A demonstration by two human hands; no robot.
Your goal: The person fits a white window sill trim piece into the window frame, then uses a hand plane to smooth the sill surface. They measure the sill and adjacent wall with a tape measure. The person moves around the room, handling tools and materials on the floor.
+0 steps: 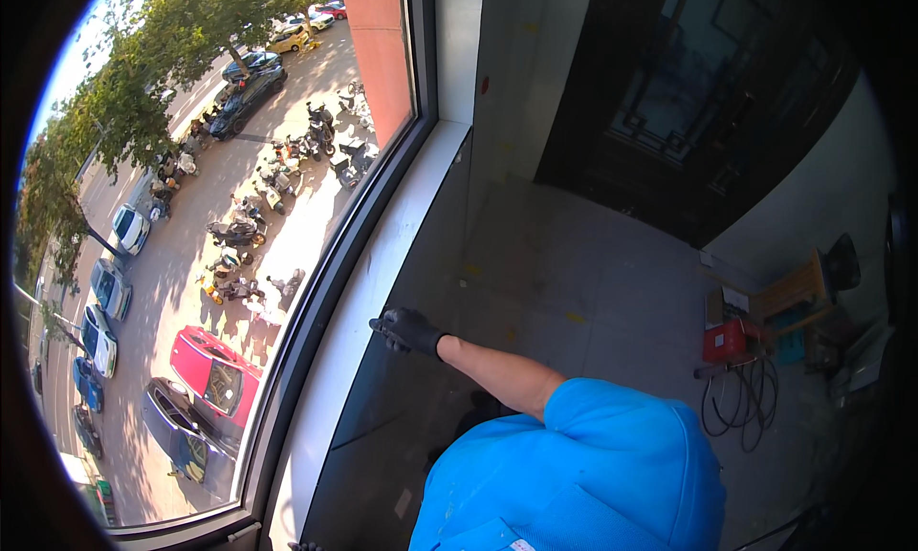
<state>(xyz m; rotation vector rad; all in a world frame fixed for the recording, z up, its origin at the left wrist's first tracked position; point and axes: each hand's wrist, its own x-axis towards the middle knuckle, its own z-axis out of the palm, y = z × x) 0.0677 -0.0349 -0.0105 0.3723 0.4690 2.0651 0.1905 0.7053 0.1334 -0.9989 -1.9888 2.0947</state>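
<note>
My right hand [409, 331], in a black glove, is closed at the inner edge of a white window sill [368, 293]. Its fingertips sit at the sill's rim, pinched together; whatever they may hold is too small to make out. At the bottom edge of the picture only a sliver of my left hand [306, 546], also in a black glove, shows beside the sill, and its fingers are mostly cut off. A dark window frame [330, 302] runs along the sill's outer side. Below the sill the inner side is a dark panel [382, 408].
On the grey floor [612, 264] at the right stand a red machine [732, 341], a coil of black cable [741, 403] and a wooden piece of furniture [794, 288]. A dark door [708, 102] is at the back. Outside the glass are parked cars, scooters and trees.
</note>
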